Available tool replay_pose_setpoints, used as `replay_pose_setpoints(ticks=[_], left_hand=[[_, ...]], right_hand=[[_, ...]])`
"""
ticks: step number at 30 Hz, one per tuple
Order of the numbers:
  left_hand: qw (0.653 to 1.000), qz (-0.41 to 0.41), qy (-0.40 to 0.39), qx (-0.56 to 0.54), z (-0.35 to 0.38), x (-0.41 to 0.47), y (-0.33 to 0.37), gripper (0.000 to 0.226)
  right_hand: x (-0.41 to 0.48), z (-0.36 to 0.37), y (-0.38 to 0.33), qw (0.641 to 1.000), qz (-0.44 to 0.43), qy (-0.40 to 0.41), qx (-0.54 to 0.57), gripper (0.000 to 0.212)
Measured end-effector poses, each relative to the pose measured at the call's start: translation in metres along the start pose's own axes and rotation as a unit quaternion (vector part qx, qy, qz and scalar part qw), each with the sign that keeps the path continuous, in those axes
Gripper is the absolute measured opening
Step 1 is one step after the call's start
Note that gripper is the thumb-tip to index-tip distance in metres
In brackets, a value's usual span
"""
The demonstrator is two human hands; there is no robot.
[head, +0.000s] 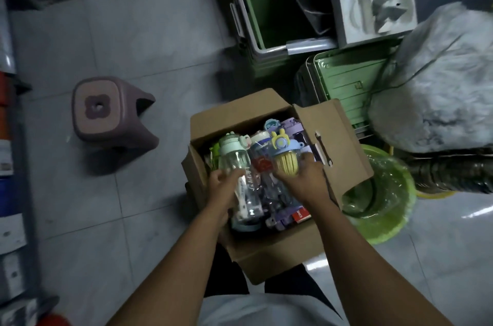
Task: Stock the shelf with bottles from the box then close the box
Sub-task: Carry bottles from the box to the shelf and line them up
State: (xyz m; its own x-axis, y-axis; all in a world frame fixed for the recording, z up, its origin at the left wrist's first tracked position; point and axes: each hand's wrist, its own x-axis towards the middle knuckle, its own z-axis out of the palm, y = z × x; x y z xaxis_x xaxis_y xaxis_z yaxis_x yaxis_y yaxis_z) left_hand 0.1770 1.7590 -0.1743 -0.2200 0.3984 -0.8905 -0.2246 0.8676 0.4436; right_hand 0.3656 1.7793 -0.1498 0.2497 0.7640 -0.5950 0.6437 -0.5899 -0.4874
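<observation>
the task looks to be at an early stage -- the cardboard box (280, 251) stands on the floor just in front of the person, its flaps folded out, and it is packed with bottles lying close together; nothing shows how many have already gone to the shelf; the closing of the box is not yet begun.

the left hand (222, 181) has its fingers curled round a clear bottle with a mint lid (234, 157) at the left side of the box; the right hand (306, 179) grips a yellow bottle with a blue lid (286, 163) at the right side, fingers wrapped round its body; both bottles are within the box opening, and whether they are lifted free of the others i cannot tell.

what is left, by my judgement: carry these two out, then the many others beneath and beyond them, then fold the flaps shut.

at the far left edge runs a blurred strip of coloured things (6, 117) -- possibly the shelf, but too smeared to say; a purple stool (106, 112) stands on the floor between it and the box, and may lie in the path; to the right, just beside the box, is a green basin in plastic wrap (386, 205), touching or nearly touching the right flap (344, 144), which could crowd that flap when folding; farther off are green bins (266, 19), a white foam insert (373, 5) and a large pale bag (440, 85).
</observation>
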Motion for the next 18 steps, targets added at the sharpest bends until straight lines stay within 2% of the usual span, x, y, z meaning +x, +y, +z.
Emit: replay_pose_setpoints(ticks=[2, 6, 9, 10, 13, 15, 16, 18], left_hand=[[0.998, 0.004, -0.040, -0.046, -0.020, -0.014, 0.007, 0.047], [0.994, -0.002, -0.102, -0.050, -0.055, -0.040, 0.013, 0.060], [0.988, 0.043, -0.131, -0.068, -0.070, -0.071, 0.009, 0.049], [0.987, 0.070, -0.129, -0.062, -0.076, -0.081, 0.004, 0.050], [0.979, 0.160, -0.110, -0.061, -0.099, -0.119, -0.019, 0.080], [0.973, 0.197, -0.070, -0.102, -0.115, -0.149, -0.042, 0.084], [0.969, 0.206, -0.037, -0.132, -0.122, -0.165, -0.056, 0.083], [0.951, 0.228, 0.021, -0.206, -0.139, -0.196, -0.089, 0.073]], right_hand=[[-0.019, -0.009, -0.005, 0.995, -0.008, -0.006, 0.095, 0.050], [-0.059, -0.027, -0.020, 0.972, -0.029, -0.032, 0.232, 0.034], [-0.087, -0.038, -0.035, 0.958, -0.075, -0.074, 0.265, 0.018], [-0.096, -0.039, -0.038, 0.956, -0.092, -0.089, 0.265, 0.017], [-0.126, -0.035, -0.049, 0.944, -0.157, -0.152, 0.248, 0.031], [-0.147, -0.028, -0.052, 0.936, -0.205, -0.185, 0.218, 0.051], [-0.159, -0.023, -0.054, 0.930, -0.227, -0.203, 0.204, 0.053], [-0.188, -0.013, -0.056, 0.917, -0.264, -0.242, 0.178, 0.039]])
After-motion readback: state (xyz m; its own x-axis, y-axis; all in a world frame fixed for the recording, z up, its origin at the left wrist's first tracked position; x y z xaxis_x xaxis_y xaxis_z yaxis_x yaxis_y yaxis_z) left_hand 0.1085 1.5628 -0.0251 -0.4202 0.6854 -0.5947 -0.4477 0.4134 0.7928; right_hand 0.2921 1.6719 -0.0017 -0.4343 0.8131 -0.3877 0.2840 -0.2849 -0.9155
